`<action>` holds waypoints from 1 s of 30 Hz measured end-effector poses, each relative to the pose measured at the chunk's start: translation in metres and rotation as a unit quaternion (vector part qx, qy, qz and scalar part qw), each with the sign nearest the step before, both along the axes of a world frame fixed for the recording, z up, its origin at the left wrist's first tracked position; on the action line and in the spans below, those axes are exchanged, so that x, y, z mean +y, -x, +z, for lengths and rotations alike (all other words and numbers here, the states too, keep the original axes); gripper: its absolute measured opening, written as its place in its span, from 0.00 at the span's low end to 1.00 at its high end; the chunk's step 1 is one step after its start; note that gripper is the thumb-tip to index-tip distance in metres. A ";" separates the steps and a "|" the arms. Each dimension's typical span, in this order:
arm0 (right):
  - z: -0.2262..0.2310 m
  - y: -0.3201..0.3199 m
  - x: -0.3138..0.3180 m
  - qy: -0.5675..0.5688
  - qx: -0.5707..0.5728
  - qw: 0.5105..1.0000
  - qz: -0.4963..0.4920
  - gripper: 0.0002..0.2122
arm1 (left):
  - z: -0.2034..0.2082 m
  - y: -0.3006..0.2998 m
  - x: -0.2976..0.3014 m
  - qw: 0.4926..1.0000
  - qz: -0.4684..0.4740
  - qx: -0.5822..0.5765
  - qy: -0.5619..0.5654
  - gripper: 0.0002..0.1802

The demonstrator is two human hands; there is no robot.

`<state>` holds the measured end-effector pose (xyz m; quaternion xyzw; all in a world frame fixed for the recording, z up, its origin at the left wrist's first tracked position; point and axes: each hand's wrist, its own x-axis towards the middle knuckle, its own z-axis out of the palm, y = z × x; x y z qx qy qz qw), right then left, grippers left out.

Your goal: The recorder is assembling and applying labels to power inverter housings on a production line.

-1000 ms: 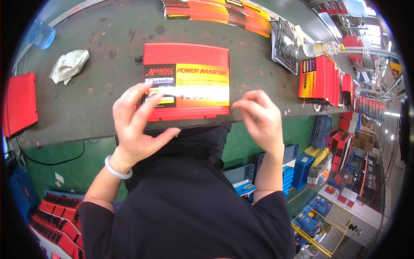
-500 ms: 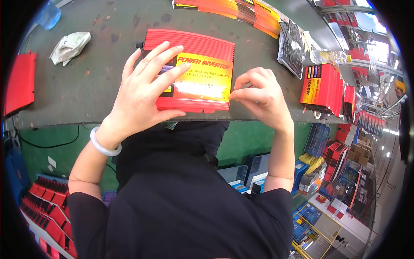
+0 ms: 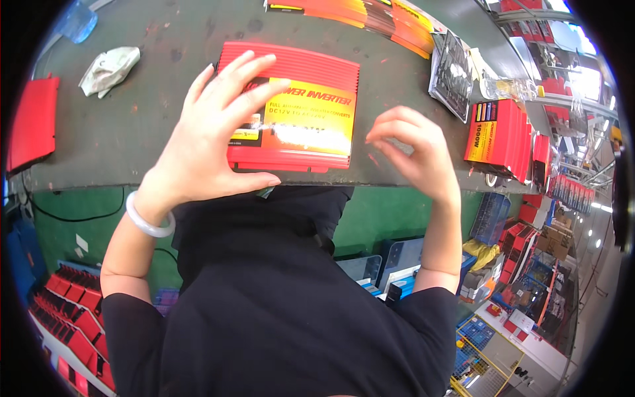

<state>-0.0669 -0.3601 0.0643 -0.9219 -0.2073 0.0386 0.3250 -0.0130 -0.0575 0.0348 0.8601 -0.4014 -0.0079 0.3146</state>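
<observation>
Left hand (image 3: 211, 142) spread flat on red ribbed box (image 3: 297, 112); right hand (image 3: 413, 155) at its 3 o'clock, fingers curled, holding nothing, over desk (image 3: 132, 145).

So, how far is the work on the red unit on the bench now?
Done, it seems: a yellow label lies on the red unit. In hand: the left hand lies flat on the label's left part, while the right hand hovers, curled, beside the unit, off it. Left: whether the label needs more pressing I cannot tell; other red units stand to the right.
</observation>
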 end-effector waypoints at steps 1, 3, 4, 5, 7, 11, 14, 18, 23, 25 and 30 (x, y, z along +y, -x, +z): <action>0.000 0.008 0.001 -0.052 0.045 0.998 -0.015 0.05 | 0.004 -0.007 0.001 1.000 -0.001 0.008 -0.004 0.53; -0.010 0.034 0.007 -0.151 0.105 0.977 -0.110 0.04 | 0.012 -0.025 0.002 0.999 0.003 -0.012 -0.042 0.57; -0.016 0.048 0.006 -0.174 0.127 0.969 -0.119 0.03 | 0.011 -0.034 0.001 0.998 0.008 -0.019 -0.059 0.59; -0.028 0.062 0.015 -0.261 0.167 0.935 -0.173 0.03 | 0.008 -0.040 0.005 0.995 0.002 -0.035 -0.094 0.60; -0.040 0.084 0.034 -0.360 0.198 0.883 -0.228 0.02 | 0.008 -0.047 0.007 0.994 -0.030 0.016 -0.106 0.59; -0.060 0.096 0.079 -0.541 0.135 0.782 -0.279 0.05 | 0.009 -0.046 0.006 0.996 -0.015 -0.018 -0.081 0.59; -0.069 0.073 0.087 -0.547 0.083 0.791 -0.261 0.04 | 0.007 -0.036 0.010 0.995 0.047 -0.011 -0.089 0.58; -0.071 0.035 0.089 -0.601 0.112 0.743 -0.272 0.03 | 0.005 -0.013 0.017 0.982 0.148 -0.053 -0.103 0.58; -0.074 -0.010 0.084 -0.609 0.111 0.746 -0.247 0.02 | -0.002 0.020 0.024 0.970 0.218 -0.043 -0.095 0.54; -0.075 -0.022 0.077 -0.613 0.112 0.745 -0.239 0.02 | -0.002 0.032 0.026 0.977 0.200 -0.043 -0.065 0.52; -0.070 -0.032 0.073 -0.584 0.135 0.771 -0.214 0.04 | 0.000 0.034 0.040 0.981 0.196 0.000 0.009 0.43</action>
